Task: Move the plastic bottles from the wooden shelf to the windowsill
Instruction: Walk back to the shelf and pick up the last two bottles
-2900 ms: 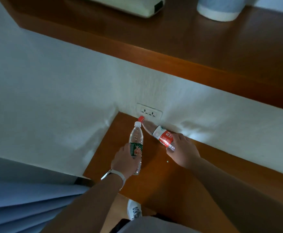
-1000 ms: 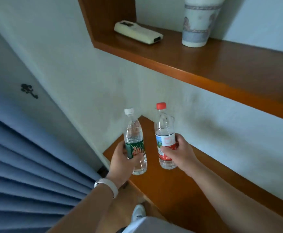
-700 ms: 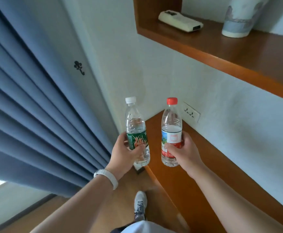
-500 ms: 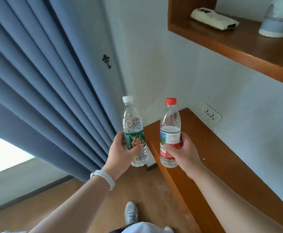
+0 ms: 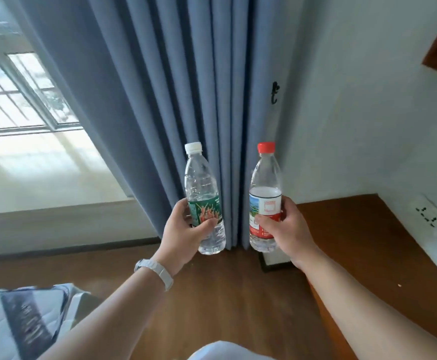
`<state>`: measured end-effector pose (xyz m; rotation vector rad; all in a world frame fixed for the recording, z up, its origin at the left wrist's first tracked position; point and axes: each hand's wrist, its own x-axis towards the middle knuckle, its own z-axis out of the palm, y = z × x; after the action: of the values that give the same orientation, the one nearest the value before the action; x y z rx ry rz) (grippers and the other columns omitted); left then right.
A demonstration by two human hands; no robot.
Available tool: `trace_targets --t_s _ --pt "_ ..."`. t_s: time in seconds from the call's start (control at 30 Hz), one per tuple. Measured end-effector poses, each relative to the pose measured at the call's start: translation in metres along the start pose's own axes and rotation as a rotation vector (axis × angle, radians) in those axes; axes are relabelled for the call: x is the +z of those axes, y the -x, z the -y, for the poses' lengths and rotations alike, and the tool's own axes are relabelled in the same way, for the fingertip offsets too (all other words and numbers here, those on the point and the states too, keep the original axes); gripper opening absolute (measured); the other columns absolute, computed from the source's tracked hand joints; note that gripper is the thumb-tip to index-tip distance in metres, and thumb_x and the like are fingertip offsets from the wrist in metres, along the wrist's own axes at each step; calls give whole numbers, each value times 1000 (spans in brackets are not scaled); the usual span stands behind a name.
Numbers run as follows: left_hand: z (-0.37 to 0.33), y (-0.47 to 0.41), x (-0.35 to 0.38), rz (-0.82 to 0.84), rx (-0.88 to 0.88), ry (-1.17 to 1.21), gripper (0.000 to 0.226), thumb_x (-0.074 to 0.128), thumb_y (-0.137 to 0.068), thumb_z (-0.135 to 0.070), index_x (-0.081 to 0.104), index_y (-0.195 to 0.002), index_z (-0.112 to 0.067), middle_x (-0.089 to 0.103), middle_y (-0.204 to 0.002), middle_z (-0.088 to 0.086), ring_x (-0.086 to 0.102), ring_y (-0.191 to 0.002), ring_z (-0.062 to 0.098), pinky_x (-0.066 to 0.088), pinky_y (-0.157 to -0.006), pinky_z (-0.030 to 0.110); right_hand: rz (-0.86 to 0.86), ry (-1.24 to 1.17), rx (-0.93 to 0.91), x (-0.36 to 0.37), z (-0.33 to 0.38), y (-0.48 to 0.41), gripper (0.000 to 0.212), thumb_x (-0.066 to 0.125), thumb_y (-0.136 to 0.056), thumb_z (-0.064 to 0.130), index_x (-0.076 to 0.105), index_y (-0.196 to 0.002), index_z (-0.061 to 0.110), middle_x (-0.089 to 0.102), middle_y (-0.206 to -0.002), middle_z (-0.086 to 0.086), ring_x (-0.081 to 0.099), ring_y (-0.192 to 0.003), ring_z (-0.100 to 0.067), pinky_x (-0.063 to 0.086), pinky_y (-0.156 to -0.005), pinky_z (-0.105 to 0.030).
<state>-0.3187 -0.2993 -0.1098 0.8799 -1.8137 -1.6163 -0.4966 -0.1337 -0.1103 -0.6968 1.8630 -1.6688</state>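
Both bottles off the wooden shelf (image 5: pixel 383 245) and in the air, carried upright and a little apart, in front of the blue curtain (image 5: pixel 186 87). Left hand (image 5: pixel 183 236) closed around the green-label bottle (image 5: pixel 203 201) at the label, thumb across the front; white cap on top, white band on that wrist. Right hand (image 5: pixel 282 229) closed around the red-label bottle (image 5: pixel 265 198) at its lower half, fingers wrapped over the red band; red cap on top. Both clear, both apparently holding water.

Step in hand, by the look of it: the carry across to the windowsill (image 5: pixel 43 175), which lies pale and sunlit to the left, beyond the curtain's edge and below the barred window (image 5: pixel 17 94). To do it well: keep both upright, keep them apart so as not to knock together, swing left past the hanging folds rather than through them. Best set down one at a time, the left-hand one first as the nearer, flat on the base and well back from the front edge; let go only once each stands steady. Thin plastic likely to dent under a hard squeeze, so a firm but easy hold.

Labels: green with a reddish figure on the one, white panel above red on the other with a small landscape at its side. Print on both too small and blurred to read; no brand to be told
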Motion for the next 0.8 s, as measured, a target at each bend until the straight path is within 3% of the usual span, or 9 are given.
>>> trace_targets --t_s 0.1,0.27,0.37,0.43,0.57,0.63,0.73,0.8 --pt "7 -2 -65 -69 18 13 60 83 -62 -41 59 -116 -32 74 -104 -15 73 -94 9 60 -76 28 61 3 -9 67 11 -9 41 83 -73 25 63 -107 35 74 -99 7 71 -91 -12 57 -77 -33" --pt "19 -2 -170 -174 34 37 52 84 -66 -36 61 -113 -34 74 -103 -15 73 -92 8 56 -72 19 161 17 -30 174 24 -21 48 80 -63 35 65 -109 32 74 -101 0 71 -94 -19 57 -81 -40" --pt "24 1 -229 -240 29 66 51 86 -71 -31 61 -116 -31 75 -104 -11 73 -94 11 58 -74 24 220 52 -45 231 31 -26 41 78 -66 38 64 -104 39 74 -98 3 73 -86 -19 59 -74 -42" --pt "27 7 -264 -291 23 91 53 86 -70 -32 61 -116 -31 75 -105 -9 73 -95 13 59 -76 26 271 57 -42 266 36 -29 45 79 -66 36 64 -109 33 74 -99 1 73 -86 -21 60 -75 -48" --pt "34 18 -324 -391 4 133 59 87 -68 -30 60 -119 -25 75 -106 -4 73 -97 17 59 -78 32 356 36 -41 329 43 -36 40 81 -75 16 62 -109 24 74 -98 2 70 -93 -19 57 -75 -31" --pt "38 24 -346 -429 -12 146 60 87 -68 -27 59 -121 -22 75 -105 -1 73 -97 19 60 -76 32 406 39 -33 354 45 -39 39 80 -78 10 61 -110 22 74 -98 1 70 -95 -21 57 -76 -32" --pt "44 30 -373 -492 -25 152 57 87 -70 -21 59 -119 -22 76 -103 -1 74 -95 19 60 -74 30 477 79 -35 385 50 -44 46 80 -70 25 60 -111 24 72 -105 -2 68 -99 -23 56 -87 -46" --pt "47 31 -385 -544 -32 156 56 87 -69 -20 60 -117 -22 76 -100 -4 74 -91 16 59 -70 25 527 107 -42 403 55 -51 49 79 -65 33 60 -110 29 72 -105 1 69 -98 -19 57 -87 -47"
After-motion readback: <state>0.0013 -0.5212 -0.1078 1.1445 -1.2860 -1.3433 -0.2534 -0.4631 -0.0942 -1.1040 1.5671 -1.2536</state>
